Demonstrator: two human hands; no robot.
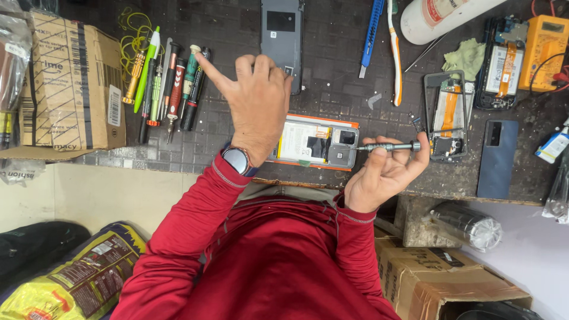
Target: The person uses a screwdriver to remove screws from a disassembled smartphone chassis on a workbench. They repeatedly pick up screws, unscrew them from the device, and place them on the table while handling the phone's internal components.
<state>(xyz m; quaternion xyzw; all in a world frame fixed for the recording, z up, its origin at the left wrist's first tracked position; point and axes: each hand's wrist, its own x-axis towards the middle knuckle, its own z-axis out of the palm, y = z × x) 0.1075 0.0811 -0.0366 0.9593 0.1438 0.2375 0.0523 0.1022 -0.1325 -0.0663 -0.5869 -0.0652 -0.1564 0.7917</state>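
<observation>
Fingers of your right hand (385, 175) pinch a slim silver metal precision screwdriver (388, 146), held level just above the near edge of the dark tiled workbench (237, 148), its tip pointing toward the camera corner of an opened phone with an orange frame and a white battery (314, 142). That phone lies flat near the bench's front edge, between your two hands. Your left hand (258, 104), with a dark smartwatch (237, 160) on its wrist and a red sleeve (195, 213) behind it, hovers over the left end of the phone. It grips nothing: one finger is stretched out toward a row of pens, tweezers and small screwdrivers (169, 86) laid side by side, while the other fingers are loosely curled. Left of that row stands a brown cardboard box (71, 83). Beyond your left hand, a grey phone back cover (281, 41) lies flat. Farther right are a blue-handled tool (372, 35) and an orange-and-white toothbrush (395, 59), lying near each other. To the right of the screwdriver sits a second stripped phone with an orange ribbon cable (447, 115), and just beside it a dark blue phone back (498, 157) lies close to the bench edge. A yellow multimeter (545, 50) sits at the far right corner, next to another opened phone with a white battery (504, 65).
</observation>
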